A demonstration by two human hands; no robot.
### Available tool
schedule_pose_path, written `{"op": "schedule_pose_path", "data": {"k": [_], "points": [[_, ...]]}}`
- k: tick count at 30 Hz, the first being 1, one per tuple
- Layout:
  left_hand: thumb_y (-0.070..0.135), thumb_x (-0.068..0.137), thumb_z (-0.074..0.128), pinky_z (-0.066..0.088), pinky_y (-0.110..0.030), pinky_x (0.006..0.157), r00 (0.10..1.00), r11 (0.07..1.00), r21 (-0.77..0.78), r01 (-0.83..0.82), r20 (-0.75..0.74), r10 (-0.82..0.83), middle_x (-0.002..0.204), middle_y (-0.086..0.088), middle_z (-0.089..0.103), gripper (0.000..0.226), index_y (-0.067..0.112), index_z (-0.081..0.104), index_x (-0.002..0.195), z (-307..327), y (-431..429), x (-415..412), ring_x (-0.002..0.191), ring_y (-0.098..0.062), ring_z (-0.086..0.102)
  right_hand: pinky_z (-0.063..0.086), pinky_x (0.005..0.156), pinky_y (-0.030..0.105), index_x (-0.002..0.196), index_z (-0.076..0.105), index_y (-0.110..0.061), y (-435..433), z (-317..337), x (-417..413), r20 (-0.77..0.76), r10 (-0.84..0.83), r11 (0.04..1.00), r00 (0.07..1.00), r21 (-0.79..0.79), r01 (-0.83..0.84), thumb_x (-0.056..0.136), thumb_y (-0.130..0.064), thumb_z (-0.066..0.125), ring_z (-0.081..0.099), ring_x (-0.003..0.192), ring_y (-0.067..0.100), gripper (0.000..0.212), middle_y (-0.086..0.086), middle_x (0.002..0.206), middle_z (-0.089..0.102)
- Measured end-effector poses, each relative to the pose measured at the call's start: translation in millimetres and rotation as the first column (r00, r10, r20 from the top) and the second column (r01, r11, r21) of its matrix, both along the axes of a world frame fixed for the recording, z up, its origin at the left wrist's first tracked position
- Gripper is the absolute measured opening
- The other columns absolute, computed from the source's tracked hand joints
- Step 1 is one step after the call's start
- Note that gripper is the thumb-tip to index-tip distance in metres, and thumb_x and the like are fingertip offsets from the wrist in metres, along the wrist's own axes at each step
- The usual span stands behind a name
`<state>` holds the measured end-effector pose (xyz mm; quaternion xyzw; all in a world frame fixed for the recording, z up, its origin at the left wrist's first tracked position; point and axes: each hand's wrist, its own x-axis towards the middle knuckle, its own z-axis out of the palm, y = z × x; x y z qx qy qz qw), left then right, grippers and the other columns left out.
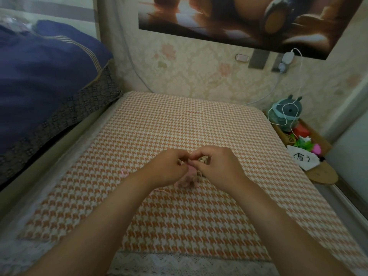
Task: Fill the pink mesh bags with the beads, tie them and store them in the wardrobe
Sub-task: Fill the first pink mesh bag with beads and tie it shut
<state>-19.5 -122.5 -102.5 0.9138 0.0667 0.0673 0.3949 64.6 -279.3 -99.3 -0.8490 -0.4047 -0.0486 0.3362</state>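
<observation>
Your left hand [169,166] and right hand [217,166] meet fingertip to fingertip over the middle of the orange-and-white houndstooth cloth [179,120], and both have their fingers curled in. Each pinches the top of the pink mesh bag [187,181], which hangs down between your two wrists with its lower part resting on the cloth just under your hands. The exact hold is blurred, so you cannot tell whether the fingers have the mesh itself or its string. A small pale cluster of beads [204,160] shows just behind your right fingertips, close against the bag's mouth. A loose pink ribbon [124,173] lies on the cloth to the left of your left wrist, apart from the bag. Blue bedding [39,76] is piled beyond the cloth's left edge, and a grey-green plush toy [286,114] sits at the far right corner with a white cable [278,90] draped over it.
</observation>
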Motion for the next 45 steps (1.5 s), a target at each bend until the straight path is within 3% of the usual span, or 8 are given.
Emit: {"op": "schedule_pose_path", "data": {"k": [7,12,16,18,20,25,35,45], "points": [[0.014,0.088,0.056,0.035,-0.005,0.048,1.000,0.999,-0.043,0.012,-0.025,-0.013,0.079,0.017,0.062,0.025,0.025,0.067,0.108,-0.1,1.9,1.8,0.052,0.013,0.053,0.041,0.069,0.016,0.105,0.074,-0.037,1.0,0.3,1.2,0.063,0.069,0.978,0.996,-0.200,-0.056,0.099,-0.030,0.055,0.055,0.087,-0.002,0.021,-0.019,0.108,0.059],[0.018,0.090,0.057,0.038,-0.007,0.066,1.000,1.000,-0.002,0.016,0.002,-0.016,0.109,0.010,0.066,0.030,0.021,0.067,0.118,0.0,3.9,6.8,0.080,0.005,0.056,0.053,0.083,0.039,0.106,0.072,-0.034,-5.7,4.0,0.4,0.046,0.056,0.926,0.997,-0.377,-0.034,0.093,-0.023,0.047,0.061,0.101,0.011,0.031,-0.013,0.112,0.067],[0.015,0.091,0.056,0.038,-0.009,0.066,0.997,0.998,0.018,-0.055,0.049,0.054,0.110,0.010,0.067,0.026,0.022,0.069,0.113,-5.6,7.7,16.0,0.084,-0.001,0.058,0.055,0.074,0.030,0.093,0.080,-0.030,-17.0,8.9,5.4,0.021,-0.029,0.951,0.999,-0.308,0.034,0.086,-0.019,0.055,0.062,0.077,0.001,0.028,-0.012,0.089,0.075],[0.017,0.093,0.056,0.039,-0.013,0.064,0.994,0.995,0.032,-0.096,0.056,0.094,0.109,0.007,0.067,0.021,0.022,0.070,0.108,-9.1,10.2,19.7,0.083,-0.008,0.058,0.047,0.055,0.016,0.089,0.081,-0.031,-24.8,12.3,9.6,-0.017,-0.069,0.960,0.997,-0.271,0.062,0.085,-0.015,0.056,0.057,0.057,0.000,0.030,-0.014,0.070,0.070],[0.018,0.096,0.054,0.045,-0.020,0.069,0.992,0.990,0.075,-0.123,0.032,0.121,0.110,0.005,0.066,0.020,0.021,0.069,0.109,-13.5,11.8,22.0,0.085,-0.012,0.059,0.048,0.047,0.022,0.085,0.081,-0.034,-32.7,14.4,12.3,-0.042,-0.087,0.965,0.995,-0.250,0.074,0.085,-0.014,0.057,0.057,0.048,0.006,0.031,-0.011,0.070,0.073],[0.008,0.090,0.054,0.050,-0.028,0.093,0.994,0.968,0.227,-0.104,-0.019,0.111,0.116,0.003,0.066,0.032,0.024,0.071,0.112,-30.0,5.9,28.8,0.105,-0.016,0.062,0.057,0.060,0.040,0.087,0.080,-0.029,-44.4,13.3,12.8,-0.021,-0.109,0.945,0.994,-0.314,0.097,0.089,-0.020,0.057,0.061,0.055,0.012,0.025,-0.009,0.090,0.077],[0.014,0.082,0.063,0.054,-0.030,0.079,0.996,0.949,0.313,-0.044,-0.054,0.064,0.091,0.006,0.067,0.017,0.023,0.071,0.094,-49.0,-5.5,39.8,0.085,-0.015,0.064,0.056,0.069,0.040,0.077,0.072,-0.028,-46.9,5.5,19.5,-0.023,-0.154,0.959,0.988,-0.246,0.144,0.094,-0.048,0.054,0.063,0.072,0.010,0.031,-0.012,0.082,0.068],[0.024,0.085,0.074,0.047,-0.009,0.069,0.943,0.986,-0.090,-0.139,0.292,0.159,0.081,0.013,0.067,0.007,0.026,0.069,0.090,2.0,-28.4,35.7,0.076,0.000,0.062,0.056,0.063,0.038,0.077,0.074,-0.021,-39.0,11.1,17.8,-0.014,-0.212,0.928,0.977,-0.316,0.197,0.091,-0.045,0.060,0.063,0.063,0.015,0.032,-0.003,0.071,0.071]]}}
